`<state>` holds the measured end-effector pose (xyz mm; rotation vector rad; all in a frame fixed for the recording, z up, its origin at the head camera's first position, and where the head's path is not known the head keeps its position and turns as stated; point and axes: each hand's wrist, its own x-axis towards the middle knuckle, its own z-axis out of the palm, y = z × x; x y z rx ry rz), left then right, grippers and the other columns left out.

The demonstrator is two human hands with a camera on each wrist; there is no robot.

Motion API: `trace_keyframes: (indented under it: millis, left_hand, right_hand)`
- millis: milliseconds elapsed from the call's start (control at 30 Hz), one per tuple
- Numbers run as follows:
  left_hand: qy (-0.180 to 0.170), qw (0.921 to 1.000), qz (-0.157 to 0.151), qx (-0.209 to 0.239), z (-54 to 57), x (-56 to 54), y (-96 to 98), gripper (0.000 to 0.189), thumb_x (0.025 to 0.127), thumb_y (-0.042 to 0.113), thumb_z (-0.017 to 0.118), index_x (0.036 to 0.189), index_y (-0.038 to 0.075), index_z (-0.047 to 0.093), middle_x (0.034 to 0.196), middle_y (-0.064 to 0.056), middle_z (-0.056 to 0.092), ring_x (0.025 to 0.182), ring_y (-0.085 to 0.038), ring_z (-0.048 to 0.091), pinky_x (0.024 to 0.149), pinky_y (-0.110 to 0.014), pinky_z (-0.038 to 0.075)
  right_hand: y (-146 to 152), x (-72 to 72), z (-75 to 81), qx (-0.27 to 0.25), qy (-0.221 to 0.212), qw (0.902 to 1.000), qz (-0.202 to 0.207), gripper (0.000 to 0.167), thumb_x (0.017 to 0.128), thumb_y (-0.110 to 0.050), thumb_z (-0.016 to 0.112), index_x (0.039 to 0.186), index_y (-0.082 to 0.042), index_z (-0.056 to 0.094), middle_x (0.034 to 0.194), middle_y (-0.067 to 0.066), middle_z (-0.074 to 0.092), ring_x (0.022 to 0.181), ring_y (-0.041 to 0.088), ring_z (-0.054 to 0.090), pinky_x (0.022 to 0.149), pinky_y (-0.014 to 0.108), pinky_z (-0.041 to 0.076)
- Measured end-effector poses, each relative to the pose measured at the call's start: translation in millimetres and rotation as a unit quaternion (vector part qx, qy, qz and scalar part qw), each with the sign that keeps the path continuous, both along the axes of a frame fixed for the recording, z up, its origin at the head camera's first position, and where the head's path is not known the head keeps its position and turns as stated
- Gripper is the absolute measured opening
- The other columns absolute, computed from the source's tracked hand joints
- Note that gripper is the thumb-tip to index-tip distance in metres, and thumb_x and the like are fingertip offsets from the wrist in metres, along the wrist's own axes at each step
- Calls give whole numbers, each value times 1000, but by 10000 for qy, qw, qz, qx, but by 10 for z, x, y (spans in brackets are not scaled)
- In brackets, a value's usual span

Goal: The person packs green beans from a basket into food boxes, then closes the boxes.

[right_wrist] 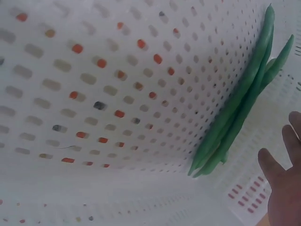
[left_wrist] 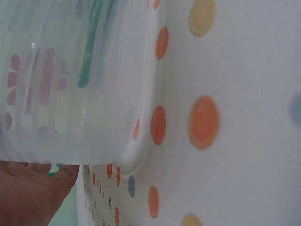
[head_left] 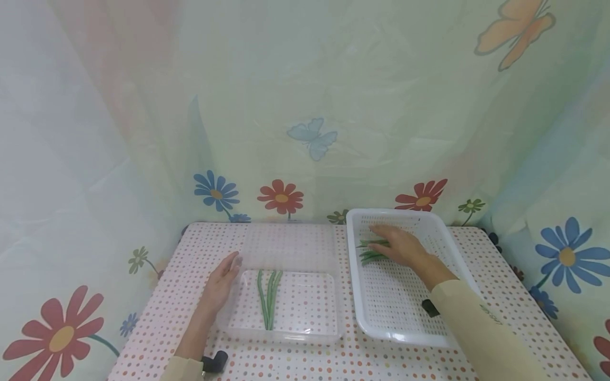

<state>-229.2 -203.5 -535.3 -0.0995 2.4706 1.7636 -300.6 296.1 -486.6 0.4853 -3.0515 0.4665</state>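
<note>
A clear plastic box (head_left: 281, 335) lies with its lid (head_left: 290, 246) folded back, and several green beans (head_left: 270, 301) rest inside. My left hand (head_left: 220, 280) is at the box's left side, fingers fairly straight; in the left wrist view the hand (left_wrist: 35, 195) is partly hidden behind the box wall (left_wrist: 51, 136). To the right, my right hand (head_left: 401, 247) reaches into a white perforated basket (head_left: 356, 296), above a small bunch of green beans (head_left: 371, 257). From the right wrist, the beans (right_wrist: 240, 103) lie apart from the hand (right_wrist: 288, 183), whose fingers are spread.
Box and basket stand side by side on a table with a dotted cloth (head_left: 167, 296). A flower-printed curtain (head_left: 314, 180) hangs behind and at both sides. The basket's raised rim surrounds the right hand's reach.
</note>
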Motion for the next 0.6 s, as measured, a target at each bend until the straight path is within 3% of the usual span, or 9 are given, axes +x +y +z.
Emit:
trace_keyframes:
  millis: [233,600]
  left_hand:
    - [3,10000,4,-33,1,9,-5,52,112,39,41,162,31,34,172,3,29,162,-24,18,132,-54,16]
    - [60,10000,1,-40,-11,10,1,52,112,40,41,163,31,33,173,4,27,163,-22,18,133,-52,17]
  right_hand:
    - [64,51,-64,-61,-341,9993,-113,70,98,-42,72,157,-14,47,159,18,49,148,45,43,119,69,36]
    - [146,42,-180,202,-281,9994,-91,66,98,-39,73,153,-10,52,151,18,57,141,44,53,116,66,42]
